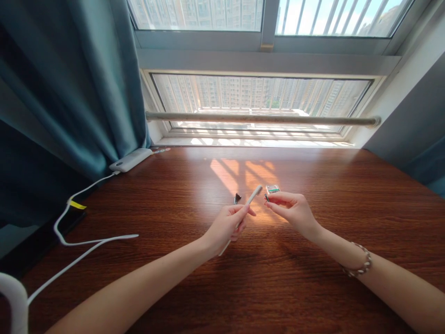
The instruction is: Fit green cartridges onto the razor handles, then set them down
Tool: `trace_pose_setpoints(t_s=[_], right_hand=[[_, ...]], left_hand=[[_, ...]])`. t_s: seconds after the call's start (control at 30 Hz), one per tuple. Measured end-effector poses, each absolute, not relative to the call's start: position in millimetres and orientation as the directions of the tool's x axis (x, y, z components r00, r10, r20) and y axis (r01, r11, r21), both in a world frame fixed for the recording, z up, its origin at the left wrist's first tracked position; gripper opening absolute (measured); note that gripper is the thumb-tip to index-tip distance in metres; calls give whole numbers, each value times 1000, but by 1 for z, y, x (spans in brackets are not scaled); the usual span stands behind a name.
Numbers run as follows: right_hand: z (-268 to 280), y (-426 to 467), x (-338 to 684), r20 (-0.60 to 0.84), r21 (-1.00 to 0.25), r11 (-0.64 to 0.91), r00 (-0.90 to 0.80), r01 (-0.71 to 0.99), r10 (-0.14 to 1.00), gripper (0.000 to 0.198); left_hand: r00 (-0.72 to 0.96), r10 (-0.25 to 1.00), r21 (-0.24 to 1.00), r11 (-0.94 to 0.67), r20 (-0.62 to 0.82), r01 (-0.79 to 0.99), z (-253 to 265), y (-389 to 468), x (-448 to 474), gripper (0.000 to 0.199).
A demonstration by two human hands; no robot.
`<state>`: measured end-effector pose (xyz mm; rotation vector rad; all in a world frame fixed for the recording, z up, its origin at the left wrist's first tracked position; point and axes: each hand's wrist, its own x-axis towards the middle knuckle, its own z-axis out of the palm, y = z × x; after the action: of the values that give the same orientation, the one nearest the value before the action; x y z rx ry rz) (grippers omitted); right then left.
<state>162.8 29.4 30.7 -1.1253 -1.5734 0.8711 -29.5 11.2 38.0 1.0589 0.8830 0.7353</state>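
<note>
My left hand grips a white toothbrush by its handle, with the bristle head pointing up and to the right. My right hand is just to its right, its fingertips pinched on a small dark item that I cannot make out. A small green-and-white packet lies on the wooden table just behind my right fingers. A small dark clip-like object lies on the table to the left of the brush head. A beaded bracelet sits on my right wrist.
A white power bank lies at the table's back left, and its white cable runs toward the near left edge. A teal curtain hangs on the left. Behind the table is a window with a horizontal rail.
</note>
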Motion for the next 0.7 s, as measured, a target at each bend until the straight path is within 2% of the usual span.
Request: trace_pose_setpoints(t_s=[0.53,0.7], right_hand=[[28,30,164,260,-917,284,-119,279,958,22],[32,29,163,312,-910,333,-123,246,942,21]], left_hand=[[488,838,944,322,-246,-78,39,11,-28,37],[496,822,938,345,-280,-43,36,11,-28,38]])
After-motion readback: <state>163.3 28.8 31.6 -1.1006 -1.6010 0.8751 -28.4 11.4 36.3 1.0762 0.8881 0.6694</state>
